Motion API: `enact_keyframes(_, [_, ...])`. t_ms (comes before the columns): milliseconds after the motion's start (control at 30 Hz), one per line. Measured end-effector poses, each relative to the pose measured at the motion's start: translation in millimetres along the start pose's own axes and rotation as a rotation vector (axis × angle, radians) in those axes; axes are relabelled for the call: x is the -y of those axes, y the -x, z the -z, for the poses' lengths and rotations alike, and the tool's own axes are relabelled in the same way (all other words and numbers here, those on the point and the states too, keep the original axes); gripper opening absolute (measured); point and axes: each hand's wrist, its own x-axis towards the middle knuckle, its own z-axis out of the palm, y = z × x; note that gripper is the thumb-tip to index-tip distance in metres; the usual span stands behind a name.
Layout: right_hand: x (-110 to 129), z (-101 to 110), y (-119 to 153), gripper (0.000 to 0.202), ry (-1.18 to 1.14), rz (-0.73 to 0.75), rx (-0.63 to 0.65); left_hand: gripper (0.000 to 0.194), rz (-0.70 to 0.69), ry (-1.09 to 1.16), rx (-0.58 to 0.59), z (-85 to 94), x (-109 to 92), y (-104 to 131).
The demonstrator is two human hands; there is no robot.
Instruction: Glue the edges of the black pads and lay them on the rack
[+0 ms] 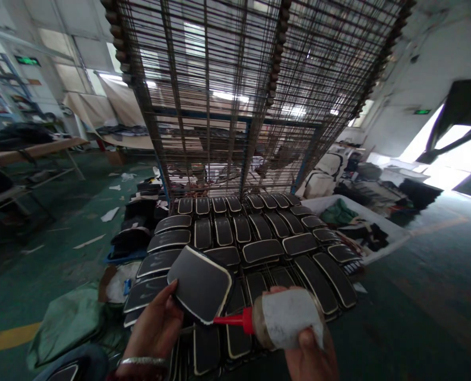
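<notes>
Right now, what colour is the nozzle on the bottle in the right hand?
Red. The nozzle shows best in the head view.

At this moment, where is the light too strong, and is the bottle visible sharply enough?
All in the head view: glare whites out the opening at far right; the lower right floor is dim; the bottle shows a clear outline.

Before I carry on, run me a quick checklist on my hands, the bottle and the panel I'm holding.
1. Left hand gripping the flat, dark, round-cornered panel: ok.
2. Right hand holding the brownish bottle with the pale paper-like label: ok.
3. Tip of the red tapered nozzle at the panel's lower corner: ok.
4. Pale line right round the panel's edge: not ok; none shows along the visible left edge.
5. Amount left in the bottle: cannot tell; label and hand cover most of it.
</notes>
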Motion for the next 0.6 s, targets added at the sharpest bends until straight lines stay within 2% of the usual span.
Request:
enact_keyframes(67, [-0.2, -1.8, -0.3, 0.073, -0.003, -0.004, -0.014, 0.017, 0.018, 0.002, -0.002, 2.9, -0.6, -3.3])
enact_keyframes(133, [4.0, -1.0, -7.3, 0.069, 0.020, 0.005, 0.029, 0.016, 0.032, 0.008, -0.002, 5.9, -1.4, -6.6])
enact_keyframes(233, [16.0, 1.2, -25.7, 0.061, 0.066, 0.079, 0.108, 0.016, 0.040, 0.013, -0.008, 8.8, -1.9, -8.7])
enact_keyframes(300, [22.8, 1.6, -35.7, 0.060, 0.079, 0.127, 0.118, 0.016, 0.049, 0.017, -0.026, 9.2, -1.7, -8.1])
enact_keyframes(400, [22.2, 1.0, -37.4, 0.059, 0.095, 0.123, 0.125, 0.017, 0.037, 0.023, -0.043, 7.6, -2.4, -6.0])
enact_keyframes(500, [5.9, -1.7, -25.3, 0.060, 0.049, 0.042, 0.079, 0.019, 0.032, 0.053, -0.059, 5.5, -6.0, -5.8])
enact_keyframes(600, [-16.2, -7.4, -15.1, 0.051, -0.159, -0.206, -0.084, 0.022, 0.035, 0.065, -0.055, 4.1, -10.7, -8.8])
